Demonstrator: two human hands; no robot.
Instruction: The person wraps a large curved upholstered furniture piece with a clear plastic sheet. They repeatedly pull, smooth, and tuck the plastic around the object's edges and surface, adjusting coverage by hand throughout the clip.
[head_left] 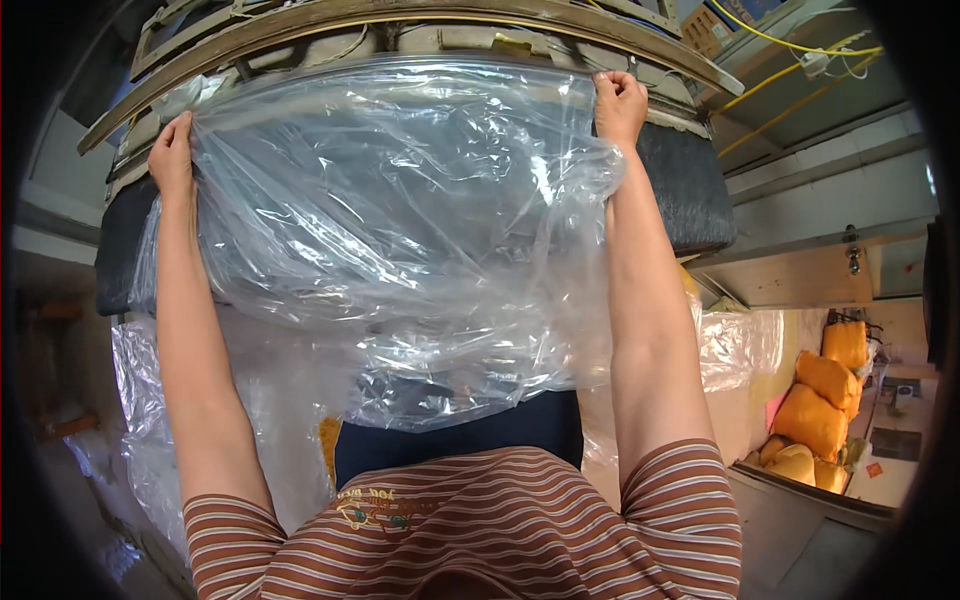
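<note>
From where I stand, the person's left hand (174,152) pinches the far left corner of a wide, clear, crinkled plastic sheet (400,200) between thumb and fingers. The right hand (622,105) pinches its far right corner the same way. The sheet spreads between both forearms, over a broad black machine surface (685,190), its near edge hanging against the person's dark trousers. A long brown wooden bar (430,17) crosses the far side; orange bundles (812,420) sit at right.
</note>
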